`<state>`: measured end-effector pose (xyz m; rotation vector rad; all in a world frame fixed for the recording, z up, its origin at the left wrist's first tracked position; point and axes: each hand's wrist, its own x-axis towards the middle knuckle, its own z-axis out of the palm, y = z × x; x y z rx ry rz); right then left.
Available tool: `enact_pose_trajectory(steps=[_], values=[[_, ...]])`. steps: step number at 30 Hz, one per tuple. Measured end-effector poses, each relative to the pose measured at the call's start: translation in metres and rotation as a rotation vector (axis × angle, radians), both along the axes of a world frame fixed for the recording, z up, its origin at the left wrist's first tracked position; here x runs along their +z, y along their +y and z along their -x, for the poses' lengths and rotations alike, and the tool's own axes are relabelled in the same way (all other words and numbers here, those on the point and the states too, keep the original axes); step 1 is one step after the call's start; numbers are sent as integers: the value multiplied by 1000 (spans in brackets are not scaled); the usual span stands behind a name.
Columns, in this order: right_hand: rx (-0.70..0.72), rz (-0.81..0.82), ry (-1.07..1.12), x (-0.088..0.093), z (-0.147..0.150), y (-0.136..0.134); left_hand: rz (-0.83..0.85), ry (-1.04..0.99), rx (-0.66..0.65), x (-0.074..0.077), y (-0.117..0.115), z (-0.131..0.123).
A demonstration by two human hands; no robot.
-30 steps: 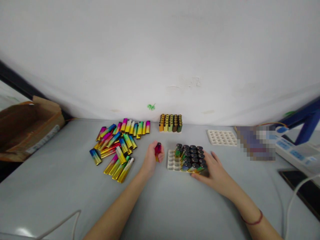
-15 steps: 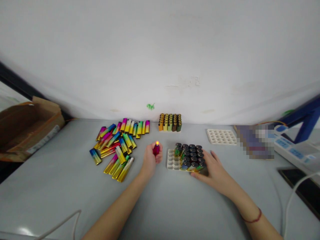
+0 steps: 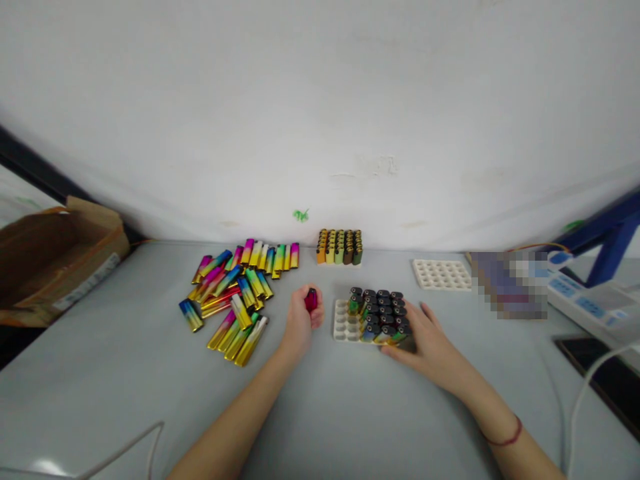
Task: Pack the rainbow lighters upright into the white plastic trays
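My left hand (image 3: 301, 313) is wrapped round a magenta lighter (image 3: 311, 299), held upright just left of a white tray (image 3: 340, 331) with round-cornered slots. No flame shows at its top. Several lighters (image 3: 384, 311) with dark tops stand upright in the tray, and slots at its left end are bare. My right hand (image 3: 425, 337) grips the tray's right end, thumb at the near edge and fingers along the far right side. Left of my left hand lies a loose heap of shiny lighters (image 3: 227, 280) in gold, blue, green and magenta.
By the wall stands a block of upright lighters (image 3: 340, 247). A second white tray (image 3: 443, 274) lies at the right, beside a blurred-out flat item (image 3: 510, 287). Farther right are a dark phone-like slab (image 3: 600, 373) and a white cable (image 3: 580, 400). An open cardboard box (image 3: 95, 267) is at the left.
The small flame on the lighter in my left hand has gone out. My right hand stays on the tray, and the lighters around have not moved.
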<state>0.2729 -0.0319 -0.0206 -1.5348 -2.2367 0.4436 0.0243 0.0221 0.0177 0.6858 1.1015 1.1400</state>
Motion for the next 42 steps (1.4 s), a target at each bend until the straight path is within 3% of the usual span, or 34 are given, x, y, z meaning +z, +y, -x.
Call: enact_pose_trajectory(steps=[8, 19, 26, 35, 42], values=[[1, 14, 5, 2, 1, 0, -59, 89, 17, 1, -2, 1], [-6, 26, -2, 1, 1, 1, -158, -12, 24, -6, 1, 0], [-4, 23, 2, 2, 1, 1, -290, 19, -71, -9, 0, 2], [-2, 18, 0, 1, 1, 0, -598, 293, -193, -3, -4, 14], [5, 4, -2, 2, 1, 0, -644, 482, -403, -3, -1, 21]])
